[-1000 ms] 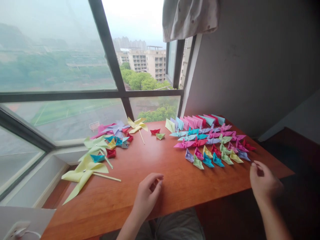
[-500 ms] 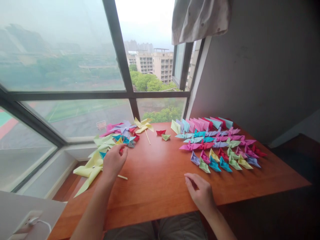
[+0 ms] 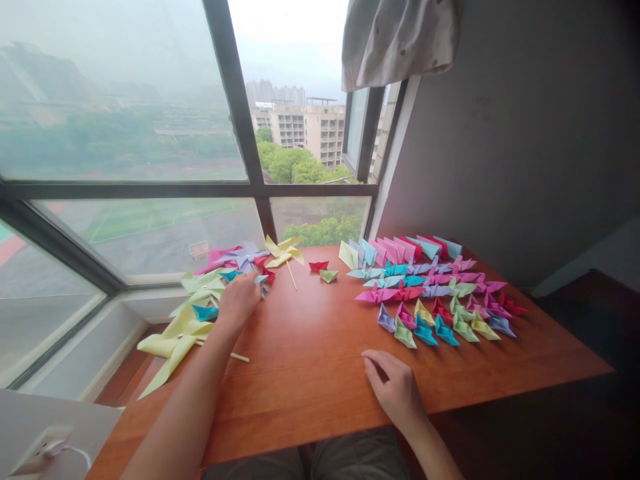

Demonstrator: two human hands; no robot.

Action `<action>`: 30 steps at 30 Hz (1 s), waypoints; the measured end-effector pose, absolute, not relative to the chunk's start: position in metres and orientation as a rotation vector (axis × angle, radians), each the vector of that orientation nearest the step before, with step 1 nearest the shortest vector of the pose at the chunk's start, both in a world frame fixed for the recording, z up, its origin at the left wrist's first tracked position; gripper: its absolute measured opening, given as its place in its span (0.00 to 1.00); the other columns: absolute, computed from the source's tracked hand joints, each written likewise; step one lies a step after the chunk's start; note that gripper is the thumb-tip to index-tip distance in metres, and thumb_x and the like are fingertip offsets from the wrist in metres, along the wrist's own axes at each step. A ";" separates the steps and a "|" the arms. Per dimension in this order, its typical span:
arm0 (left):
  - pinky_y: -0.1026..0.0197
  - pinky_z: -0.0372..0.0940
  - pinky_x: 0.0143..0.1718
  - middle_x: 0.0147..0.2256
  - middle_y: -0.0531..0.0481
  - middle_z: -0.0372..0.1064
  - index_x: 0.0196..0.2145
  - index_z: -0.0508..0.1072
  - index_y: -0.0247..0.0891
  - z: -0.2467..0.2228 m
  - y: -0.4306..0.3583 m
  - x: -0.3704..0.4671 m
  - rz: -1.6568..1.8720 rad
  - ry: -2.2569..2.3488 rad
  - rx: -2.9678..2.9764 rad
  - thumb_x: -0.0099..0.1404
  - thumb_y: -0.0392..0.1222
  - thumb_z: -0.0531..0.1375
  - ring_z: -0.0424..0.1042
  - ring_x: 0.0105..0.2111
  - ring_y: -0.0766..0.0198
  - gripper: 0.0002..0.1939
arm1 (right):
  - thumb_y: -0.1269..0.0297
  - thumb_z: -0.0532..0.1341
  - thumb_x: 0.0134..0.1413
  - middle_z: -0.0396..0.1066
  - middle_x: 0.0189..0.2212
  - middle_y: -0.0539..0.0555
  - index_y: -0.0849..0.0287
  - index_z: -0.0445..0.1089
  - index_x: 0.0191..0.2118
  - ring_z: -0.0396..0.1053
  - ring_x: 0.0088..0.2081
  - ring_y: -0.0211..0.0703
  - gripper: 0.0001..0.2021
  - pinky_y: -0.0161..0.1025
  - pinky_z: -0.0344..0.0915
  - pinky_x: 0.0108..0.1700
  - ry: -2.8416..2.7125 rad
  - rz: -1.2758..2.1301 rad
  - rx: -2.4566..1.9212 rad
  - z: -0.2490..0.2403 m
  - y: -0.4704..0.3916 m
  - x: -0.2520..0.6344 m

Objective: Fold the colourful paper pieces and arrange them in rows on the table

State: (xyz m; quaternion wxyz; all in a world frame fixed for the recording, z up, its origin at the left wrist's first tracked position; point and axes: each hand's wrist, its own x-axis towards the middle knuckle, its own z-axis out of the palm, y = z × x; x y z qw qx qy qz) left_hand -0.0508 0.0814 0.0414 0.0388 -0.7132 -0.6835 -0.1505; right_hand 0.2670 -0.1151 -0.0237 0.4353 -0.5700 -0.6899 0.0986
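My left hand (image 3: pixel 241 297) reaches over a cluster of blue and red folded papers (image 3: pixel 264 280) at the left of the table; its fingertips touch or hover at the pile and whatever they hold is hidden. My right hand (image 3: pixel 393 383) rests near the table's front edge, fingers curled together with nothing in them. Yellow pinwheels (image 3: pixel 179 338) and a green one (image 3: pixel 204 287) lie beside my left arm. Beyond my hands stand a red boat (image 3: pixel 319 267) and a green boat (image 3: pixel 329 275). Rows of small paper boats (image 3: pixel 425 330) sit right of centre.
Behind the boats are rows of paper cranes (image 3: pixel 395 281) and a line of folded paper planes (image 3: pixel 400 251). Another yellow pinwheel (image 3: pixel 284 252) lies near the window frame (image 3: pixel 200 191). The wooden table (image 3: pixel 300 393) ends at my lap.
My left hand has moved forward and slightly right, onto the cluster of folded papers. A blue piece beside my left wrist now shows more fully. My right hand has barely moved.
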 end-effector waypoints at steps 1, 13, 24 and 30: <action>0.57 0.63 0.37 0.38 0.37 0.75 0.38 0.73 0.35 0.042 0.079 -0.051 -0.474 -2.094 -2.192 0.65 0.39 0.53 0.74 0.38 0.49 0.10 | 0.66 0.53 0.63 0.78 0.34 0.56 0.57 0.75 0.39 0.77 0.36 0.45 0.12 0.38 0.74 0.40 -1.717 0.245 -1.421 -0.024 -0.115 0.267; 0.61 0.70 0.31 0.33 0.48 0.75 0.50 0.70 0.36 0.040 0.026 -0.030 -1.276 -2.181 -2.506 0.65 0.47 0.54 0.77 0.29 0.59 0.19 | 0.67 0.54 0.63 0.76 0.33 0.55 0.57 0.74 0.40 0.76 0.35 0.44 0.11 0.38 0.73 0.39 -1.749 0.207 -1.405 -0.025 -0.117 0.263; 0.66 0.64 0.23 0.28 0.52 0.71 0.48 0.72 0.36 0.015 -0.058 0.050 -1.823 -2.330 -2.822 0.60 0.42 0.58 0.71 0.22 0.66 0.18 | 0.64 0.56 0.63 0.73 0.31 0.54 0.57 0.69 0.50 0.73 0.31 0.42 0.12 0.37 0.71 0.34 -1.743 0.215 -1.290 -0.010 -0.125 0.214; 0.64 0.66 0.28 0.27 0.50 0.72 0.46 0.73 0.36 0.008 -0.072 0.060 -1.686 -2.235 -2.797 0.63 0.42 0.57 0.71 0.26 0.63 0.15 | 0.68 0.54 0.64 0.74 0.34 0.56 0.56 0.70 0.48 0.73 0.35 0.44 0.11 0.38 0.71 0.36 -1.758 0.186 -1.297 -0.012 -0.125 0.214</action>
